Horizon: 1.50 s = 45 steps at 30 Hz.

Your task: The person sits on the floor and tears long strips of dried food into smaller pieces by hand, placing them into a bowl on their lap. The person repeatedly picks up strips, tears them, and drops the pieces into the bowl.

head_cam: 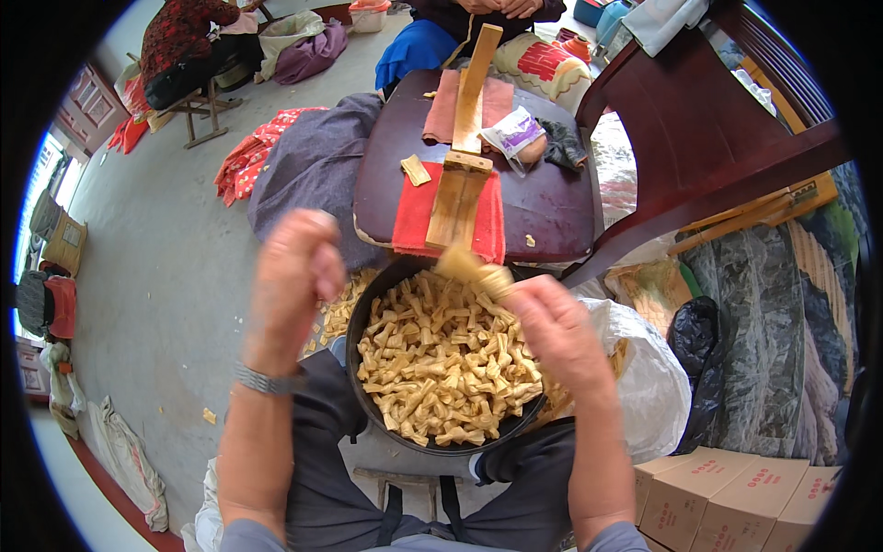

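Note:
My right hand [552,321] pinches a folded yellow strip [476,269], which looks like dried tofu skin and is blurred by motion. This strip sits above the far rim of a round black pan [355,386] heaped with small knotted yellow strips [448,359]. To the left of the pan, my left hand [296,259] is raised with curled fingers. It is blurred, and I cannot tell whether anything is inside it. Beyond the pan, a wooden block with a long wooden bar [459,207] rests on a red towel [407,228] on a dark chair seat [538,221].
A loose strip [416,170] and a plastic packet [514,134] lie on the seat. A white sack [648,379] stands right of the pan, near cardboard boxes [710,490]. One person's hands [500,7] show behind the chair; another person [183,48] sits at the upper left.

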Motion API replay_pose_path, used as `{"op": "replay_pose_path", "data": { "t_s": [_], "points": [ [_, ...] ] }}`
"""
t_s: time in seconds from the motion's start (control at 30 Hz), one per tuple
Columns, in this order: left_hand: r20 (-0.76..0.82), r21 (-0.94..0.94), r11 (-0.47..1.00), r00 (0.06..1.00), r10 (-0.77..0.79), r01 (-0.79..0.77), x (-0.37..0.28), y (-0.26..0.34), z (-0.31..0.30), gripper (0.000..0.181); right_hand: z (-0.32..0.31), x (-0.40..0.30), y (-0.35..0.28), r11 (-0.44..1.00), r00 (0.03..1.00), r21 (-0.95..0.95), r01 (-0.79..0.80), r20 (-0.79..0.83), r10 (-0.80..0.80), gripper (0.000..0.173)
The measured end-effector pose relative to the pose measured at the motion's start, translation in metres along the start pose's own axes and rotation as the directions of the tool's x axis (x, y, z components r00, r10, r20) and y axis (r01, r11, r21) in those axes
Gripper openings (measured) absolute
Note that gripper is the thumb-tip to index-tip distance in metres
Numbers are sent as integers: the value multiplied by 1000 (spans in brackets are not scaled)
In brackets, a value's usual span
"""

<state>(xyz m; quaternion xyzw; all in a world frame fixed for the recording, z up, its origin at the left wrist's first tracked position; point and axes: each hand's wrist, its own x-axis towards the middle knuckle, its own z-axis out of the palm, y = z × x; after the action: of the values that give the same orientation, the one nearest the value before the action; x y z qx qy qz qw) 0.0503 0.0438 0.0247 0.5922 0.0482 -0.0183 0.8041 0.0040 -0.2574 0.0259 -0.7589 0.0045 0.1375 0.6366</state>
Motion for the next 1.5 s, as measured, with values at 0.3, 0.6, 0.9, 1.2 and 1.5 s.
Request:
{"op": "replay_pose_path", "data": {
  "t_s": [0.3, 0.6, 0.9, 1.2, 1.5],
  "points": [
    [770, 565, 270, 616, 168, -780, -36, -45, 46, 56, 23, 7, 25, 895, 952, -324, 306, 73, -299, 14],
    [620, 700, 574, 761, -191, -426, -43, -56, 41, 28, 43, 3, 19, 899, 928, -276, 340, 254, -273, 14],
    [745, 665, 698, 291, -600, -265, -77, -40, 24, 34, 27, -34, 35, 952, 767, -212, 220, 640, -35, 23],
    [777, 626, 750, 243, -580, -211, -54, 3, 7, 32, 20, -40, 15, 933, 757, -218, 285, 648, -80, 35],
    [587, 253, 944, 743, -323, 211, -45, 25, 5, 21, -2, -34, -13, 983, 884, 17, 184, 434, -173, 21]
  ]
}}
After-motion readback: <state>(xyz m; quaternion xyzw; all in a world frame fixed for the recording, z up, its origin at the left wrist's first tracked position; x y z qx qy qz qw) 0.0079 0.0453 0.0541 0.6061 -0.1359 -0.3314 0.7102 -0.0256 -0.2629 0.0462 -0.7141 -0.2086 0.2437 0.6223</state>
